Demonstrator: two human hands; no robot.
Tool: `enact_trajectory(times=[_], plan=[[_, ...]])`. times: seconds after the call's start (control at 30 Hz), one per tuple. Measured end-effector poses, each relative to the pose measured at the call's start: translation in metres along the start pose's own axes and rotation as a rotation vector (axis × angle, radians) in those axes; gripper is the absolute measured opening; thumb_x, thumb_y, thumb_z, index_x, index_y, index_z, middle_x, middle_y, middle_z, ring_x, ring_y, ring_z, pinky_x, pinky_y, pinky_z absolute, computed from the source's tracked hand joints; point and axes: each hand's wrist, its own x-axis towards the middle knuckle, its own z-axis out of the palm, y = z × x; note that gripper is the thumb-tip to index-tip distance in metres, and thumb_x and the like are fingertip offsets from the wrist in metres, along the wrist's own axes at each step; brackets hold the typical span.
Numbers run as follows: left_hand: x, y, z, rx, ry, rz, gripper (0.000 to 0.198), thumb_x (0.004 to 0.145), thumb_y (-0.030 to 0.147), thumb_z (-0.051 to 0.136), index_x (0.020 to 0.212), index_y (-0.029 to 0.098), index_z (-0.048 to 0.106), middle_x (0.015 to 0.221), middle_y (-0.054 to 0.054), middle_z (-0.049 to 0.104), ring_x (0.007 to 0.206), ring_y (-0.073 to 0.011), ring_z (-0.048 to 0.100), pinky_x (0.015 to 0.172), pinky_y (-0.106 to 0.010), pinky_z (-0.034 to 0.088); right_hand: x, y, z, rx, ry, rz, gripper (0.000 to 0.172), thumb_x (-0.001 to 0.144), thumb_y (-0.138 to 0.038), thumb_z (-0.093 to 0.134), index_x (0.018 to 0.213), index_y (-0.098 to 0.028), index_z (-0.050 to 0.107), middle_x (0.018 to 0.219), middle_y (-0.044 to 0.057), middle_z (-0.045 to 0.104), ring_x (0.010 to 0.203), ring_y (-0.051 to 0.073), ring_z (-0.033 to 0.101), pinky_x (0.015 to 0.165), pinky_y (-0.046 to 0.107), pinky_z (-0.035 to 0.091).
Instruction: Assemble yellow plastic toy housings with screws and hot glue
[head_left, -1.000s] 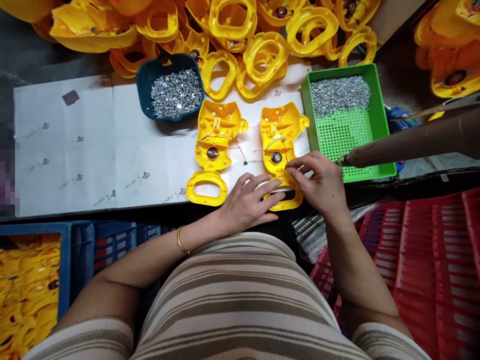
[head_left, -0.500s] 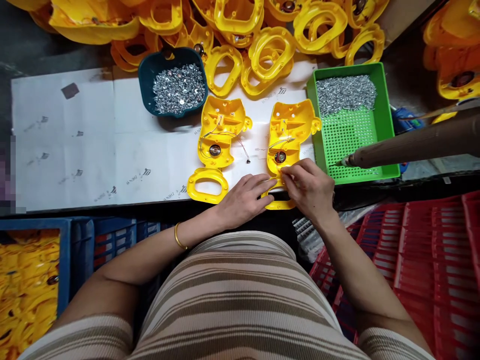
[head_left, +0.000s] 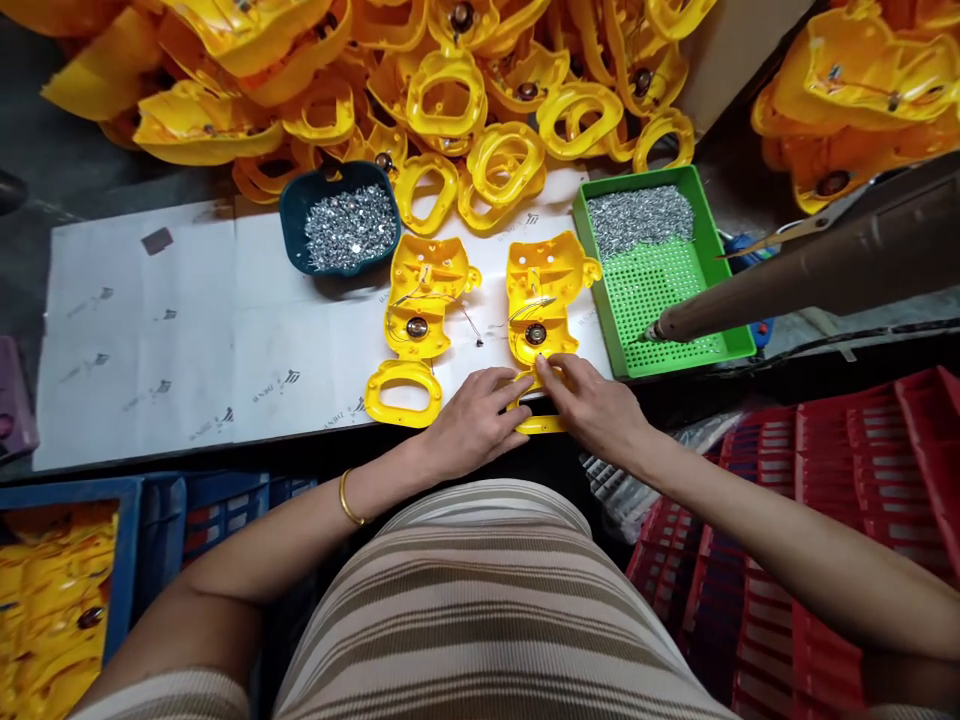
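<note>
A yellow plastic half-shell (head_left: 544, 265) lies with its hollow side up, showing thin wires and a round speaker (head_left: 535, 334). Below it is a yellow oval handle (head_left: 541, 425), partly covered by my hands. My left hand (head_left: 476, 418) grips the handle's left side. The fingertips of my right hand (head_left: 596, 405) are closed together where handle and shell meet; whatever they pinch is hidden. To the left lies a matching half-shell (head_left: 427, 265) with wires and a speaker, its handle (head_left: 403, 393) just below.
A dark teal bin (head_left: 289, 235) of small metal parts stands at the back. To the right, a green basket (head_left: 739, 310) holds screws, with a brown tool (head_left: 720, 310) reaching over it. Yellow parts (head_left: 446, 95) pile up behind. Blue (head_left: 131, 560) and red crates (head_left: 817, 500) flank me.
The camera view has shifted, so the table things sit lower and further left. My right hand's fingers have flattened somewhat at the joint, its forearm swung outward; my left hand stays on the handle.
</note>
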Motion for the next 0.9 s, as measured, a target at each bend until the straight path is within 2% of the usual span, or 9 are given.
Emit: enact_trajectory(times=[0.07,0.13,0.2,0.27,0.37,0.5,0.63,0.73,0.9], plan=[[0.003,-0.001,-0.009,0.015,0.041,-0.065,0.020,0.090,0.041,0.063,0.097,0.024,0.072,0.125,-0.007,0.067,0.112,-0.0286,0.056,0.093,-0.047,0.046,-0.002,0.004,0.006,0.043,0.053,0.020,0.047,0.092,-0.012,0.041,0.139,-0.013,0.048,0.124,0.016,0.062,0.108,0.022,0.060,0.055,0.024,0.044],[0.013,-0.007,-0.020,0.055,0.115,-0.224,0.022,0.092,0.044,0.059,0.102,0.029,0.072,0.125,-0.006,0.066,0.114,-0.0284,0.054,0.097,-0.048,0.043,-0.003,0.004,0.011,0.058,0.116,0.054,0.046,0.093,-0.013,0.041,0.139,-0.016,0.048,0.124,0.014,0.062,0.105,0.020,0.062,0.056,0.023,0.045],[0.030,-0.016,-0.030,0.120,0.183,-0.401,0.030,0.092,0.047,0.056,0.113,0.029,0.069,0.133,-0.007,0.061,0.122,-0.0313,0.049,0.102,-0.051,0.038,-0.005,0.002,0.014,0.057,0.181,0.072,0.046,0.093,-0.012,0.040,0.138,-0.017,0.049,0.122,0.013,0.063,0.102,0.019,0.063,0.056,0.023,0.047],[0.051,-0.026,-0.037,0.166,0.195,-0.481,0.035,0.091,0.049,0.057,0.115,0.027,0.069,0.140,-0.009,0.054,0.130,-0.0351,0.042,0.104,-0.054,0.034,-0.006,0.000,0.015,0.062,0.240,0.060,0.047,0.091,-0.008,0.042,0.137,-0.016,0.050,0.120,0.014,0.065,0.104,0.019,0.064,0.060,0.023,0.051],[0.074,-0.036,-0.040,0.168,0.160,-0.468,0.024,0.091,0.042,0.059,0.096,0.024,0.075,0.141,-0.007,0.054,0.133,-0.0368,0.039,0.104,-0.057,0.031,-0.010,-0.002,0.016,0.084,0.303,0.010,0.048,0.088,-0.005,0.043,0.135,-0.012,0.051,0.120,0.016,0.065,0.106,0.020,0.064,0.069,0.025,0.056],[0.071,-0.037,-0.035,0.065,0.193,-0.455,0.014,0.087,0.032,0.066,0.082,0.025,0.077,0.129,-0.005,0.062,0.123,-0.0336,0.046,0.099,-0.054,0.035,-0.016,-0.003,0.010,0.228,0.332,-0.054,0.037,0.094,-0.018,0.046,0.129,-0.017,0.057,0.118,0.012,0.066,0.099,0.018,0.067,0.066,0.025,0.056],[0.052,-0.034,-0.026,-0.030,0.349,-0.441,0.009,0.085,0.035,0.072,0.084,0.028,0.078,0.126,-0.004,0.064,0.119,-0.0294,0.046,0.098,-0.049,0.036,-0.008,0.000,-0.011,0.440,0.464,0.153,0.028,0.094,-0.030,0.052,0.119,-0.023,0.063,0.112,0.009,0.067,0.093,0.017,0.067,0.075,0.027,0.056],[0.047,-0.032,-0.023,-0.054,0.369,-0.450,0.011,0.085,0.038,0.072,0.088,0.029,0.078,0.126,-0.004,0.063,0.118,-0.0284,0.046,0.099,-0.049,0.036,0.011,0.009,-0.020,0.510,0.542,0.286,0.031,0.095,-0.031,0.050,0.121,-0.019,0.062,0.112,0.011,0.065,0.086,0.017,0.067,0.078,0.030,0.056],[0.034,-0.052,-0.040,0.025,0.466,-0.401,0.018,0.093,0.034,0.060,0.092,0.027,0.077,0.117,-0.003,0.067,0.112,-0.0248,0.050,0.103,-0.048,0.037,0.041,0.032,0.004,0.401,0.484,0.333,0.031,0.093,-0.027,0.051,0.121,-0.020,0.064,0.121,0.010,0.062,0.101,0.022,0.065,0.080,0.034,0.056]])
